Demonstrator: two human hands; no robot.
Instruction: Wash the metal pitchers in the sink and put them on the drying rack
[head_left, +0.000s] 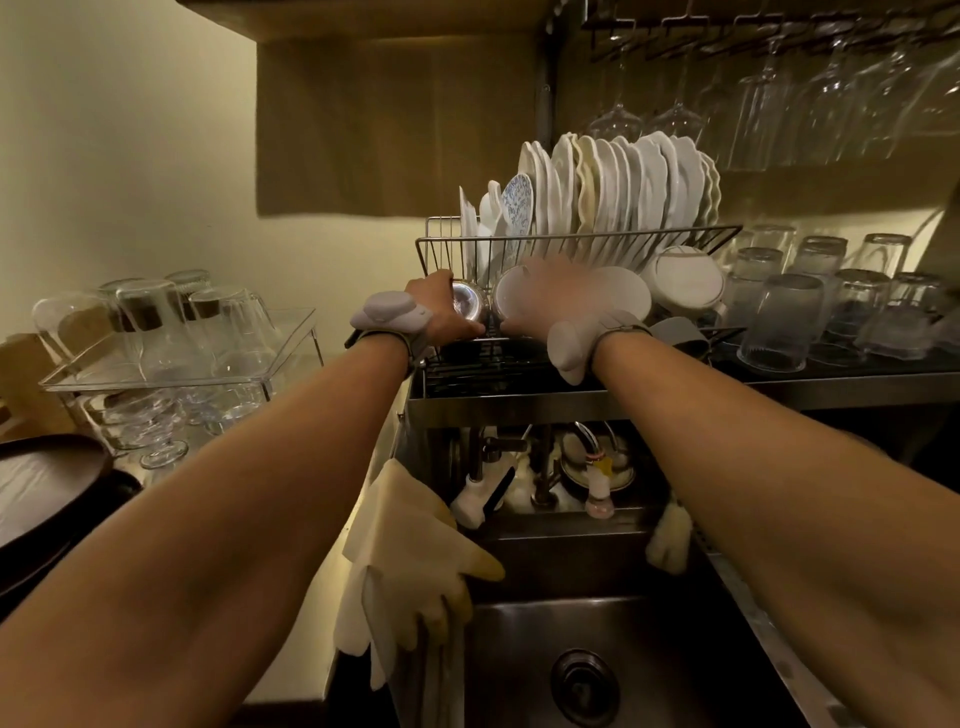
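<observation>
Pale cream wall (130, 130), dim warm light; dark wood panel (395, 124) behind the sink area.

Stainless steel sink basin (519, 649), bottom centre, round drain (585, 687) in its floor. Chrome faucet (587, 441) at the back edge, with dishes stacked beneath the shelf.

Stainless steel shelf (675, 397) spanning the sink's back edge, carrying the wire drying rack (571, 241).

Rack contents: row of white scalloped ceramic plates (623, 182) standing on edge along the back; white bowls (685, 283) tilted at the front right.

Upturned clear drinking glasses (784, 322) on the shelf's right end. Stemmed glasses (769, 98) hanging from an overhead rail.

Clear acrylic tray stand (176, 358) on the left counter, holding upturned glass carafes.

Cream rubber gloves (410, 566) draped over the sink's left rim.

Small shiny metal pitcher (469, 307), at the rack's front left corner, gripped by the left hand (441, 312), fingers closed around it.

Right hand (550, 301), blurred, fingers spread open against a white bowl (511, 296) just beside the pitcher. Grey wrist-worn devices (387, 312) on both wrists.
</observation>
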